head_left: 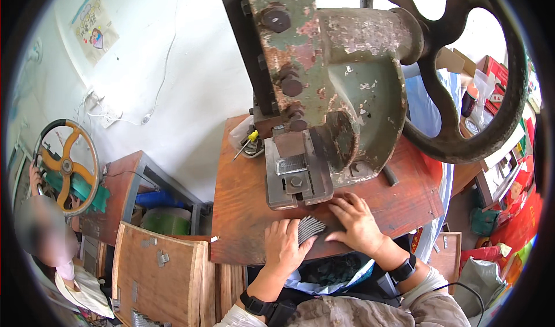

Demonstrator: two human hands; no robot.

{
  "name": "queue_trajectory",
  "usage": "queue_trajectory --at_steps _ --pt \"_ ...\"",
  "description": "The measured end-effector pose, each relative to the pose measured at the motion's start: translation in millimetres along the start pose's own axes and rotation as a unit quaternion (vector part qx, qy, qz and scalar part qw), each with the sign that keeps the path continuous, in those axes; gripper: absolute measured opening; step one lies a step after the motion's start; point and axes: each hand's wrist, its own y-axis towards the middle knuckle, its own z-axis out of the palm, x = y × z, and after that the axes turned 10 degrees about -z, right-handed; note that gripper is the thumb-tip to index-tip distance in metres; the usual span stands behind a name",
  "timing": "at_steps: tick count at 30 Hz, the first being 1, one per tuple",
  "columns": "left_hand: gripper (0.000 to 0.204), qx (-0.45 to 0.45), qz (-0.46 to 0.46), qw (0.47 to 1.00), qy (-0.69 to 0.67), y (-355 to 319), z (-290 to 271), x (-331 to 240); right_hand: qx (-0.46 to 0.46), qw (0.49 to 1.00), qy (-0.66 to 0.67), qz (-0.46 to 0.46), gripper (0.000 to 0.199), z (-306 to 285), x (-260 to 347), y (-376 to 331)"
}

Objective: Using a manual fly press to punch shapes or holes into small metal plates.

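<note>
My left hand (282, 247) is closed around a bundle of thin grey metal strips (311, 227) at the front edge of the wooden bench (237, 211). To its right, my right hand (358, 227) lies with its fingers stretched out on the bench, just in front of the press; no object shows in it. Above both hands stands a worn green hand press (370, 90) with a large dark handwheel (430, 67). Its steel die block (277, 191) carries a small ridged metal piece (291, 165) behind a bolt.
A tub (254, 148) of small parts and a yellow-handled screwdriver (252, 136) sit left of the press. At far left a person (52, 240) grips another wheel (66, 168). Wooden boards (159, 269) stand at lower left. Boxes and bags (497, 229) crowd the right side.
</note>
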Motion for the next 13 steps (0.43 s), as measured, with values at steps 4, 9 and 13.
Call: queue_trajectory --at_steps 4,9,13 --pt "0.043 -0.012 -0.091 0.973 -0.212 -10 -1 -4 -0.08 0.995 0.064 -0.009 0.051 0 -8 -14" --pt "0.05 0.245 -0.296 0.361 -0.85 -45 -31 -18 -0.078 0.994 0.078 -0.024 0.042 0 -9 -15" --pt "0.066 0.286 -0.267 0.246 -0.887 -74 -20 -11 -0.08 0.993 0.078 -0.03 0.036 4 -11 -16"
